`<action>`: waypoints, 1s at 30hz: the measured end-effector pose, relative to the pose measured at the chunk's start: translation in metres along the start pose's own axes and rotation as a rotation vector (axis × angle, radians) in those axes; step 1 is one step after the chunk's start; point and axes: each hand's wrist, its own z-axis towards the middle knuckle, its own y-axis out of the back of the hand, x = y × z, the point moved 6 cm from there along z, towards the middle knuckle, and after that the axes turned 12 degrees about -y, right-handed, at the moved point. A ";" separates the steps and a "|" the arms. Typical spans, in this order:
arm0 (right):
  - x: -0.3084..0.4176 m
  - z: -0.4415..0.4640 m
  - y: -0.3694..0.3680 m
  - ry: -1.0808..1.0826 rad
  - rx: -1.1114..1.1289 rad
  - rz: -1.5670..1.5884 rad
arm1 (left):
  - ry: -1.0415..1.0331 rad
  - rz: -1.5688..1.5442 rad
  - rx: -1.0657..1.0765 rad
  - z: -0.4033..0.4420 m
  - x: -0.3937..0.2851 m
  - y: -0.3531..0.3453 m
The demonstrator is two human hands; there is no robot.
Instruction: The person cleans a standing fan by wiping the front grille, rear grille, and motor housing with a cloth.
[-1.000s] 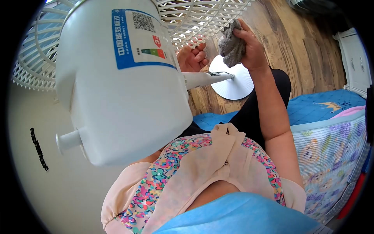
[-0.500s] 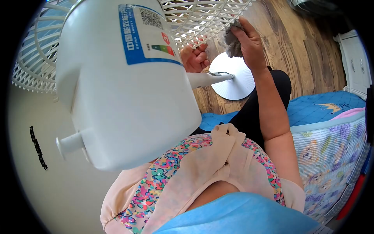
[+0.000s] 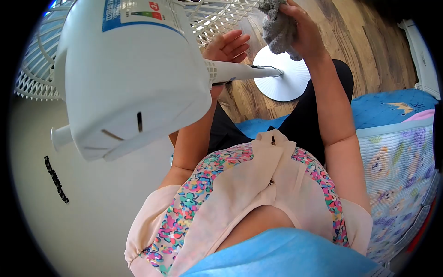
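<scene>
A white electric fan's motor housing (image 3: 134, 87) fills the upper left, with a blue energy label (image 3: 138, 16) on top. Its white grille (image 3: 217, 21) spreads behind the housing. The fan's pole (image 3: 244, 72) runs back to a round white base (image 3: 281, 78) on the floor. My left hand (image 3: 228, 46) is open beside the pole, below the grille, its fingers stretched out and holding nothing; the housing and pole hide part of the wrist. A crumpled grey cloth (image 3: 279, 32) hangs from my right hand (image 3: 305, 34), which is closed on it, right of the grille.
Wooden floor (image 3: 364, 55) lies beyond the base. On the right are a blue quilted cover (image 3: 383, 108), a patterned quilt (image 3: 392, 161) and a white cabinet (image 3: 422, 60). A pale wall (image 3: 101, 207) carries a dark strip (image 3: 56, 180) at left.
The fan head shifts up and left in view, showing its slotted end. My left hand has uncurled its fingers. My right hand, with the cloth, has come away from the grille.
</scene>
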 end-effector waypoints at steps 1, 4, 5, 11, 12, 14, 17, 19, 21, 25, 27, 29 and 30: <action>0.000 0.000 0.001 -0.016 0.015 0.007 | -0.064 0.018 0.105 0.000 0.000 0.007; 0.001 0.002 0.008 -0.021 0.032 0.025 | -0.138 -0.098 0.158 -0.009 -0.007 0.010; 0.000 0.002 0.010 -0.020 0.039 0.047 | -0.114 -0.109 0.117 -0.011 -0.004 0.013; 0.005 0.017 0.029 -0.108 0.068 0.149 | -0.115 -0.541 0.066 0.011 0.006 0.010; 0.004 0.019 0.025 -0.169 0.057 0.213 | -0.110 -0.665 0.036 0.008 0.002 0.007; 0.009 0.020 0.025 -0.211 0.069 0.193 | -0.066 -0.653 -0.047 0.012 0.004 0.005; 0.018 0.036 0.031 -0.252 0.161 0.103 | -0.034 -0.810 -0.128 0.019 0.014 0.018; 0.019 0.038 0.025 -0.254 0.241 0.044 | 0.002 -0.856 -0.095 0.013 0.010 0.016; 0.023 0.038 0.028 -0.244 0.177 -0.027 | 0.030 -0.906 -0.062 0.012 0.010 0.015; 0.021 0.032 0.024 -0.182 0.144 -0.005 | 0.135 -1.015 0.141 0.021 0.016 0.017; 0.019 0.030 0.021 -0.184 0.177 -0.011 | 0.146 -1.078 0.287 0.025 0.021 0.014; 0.019 0.027 0.017 -0.140 0.201 0.001 | 0.136 -1.100 0.314 0.029 0.027 0.012; 0.017 0.026 0.014 -0.142 0.209 -0.012 | 0.137 -1.116 0.335 0.030 0.027 0.011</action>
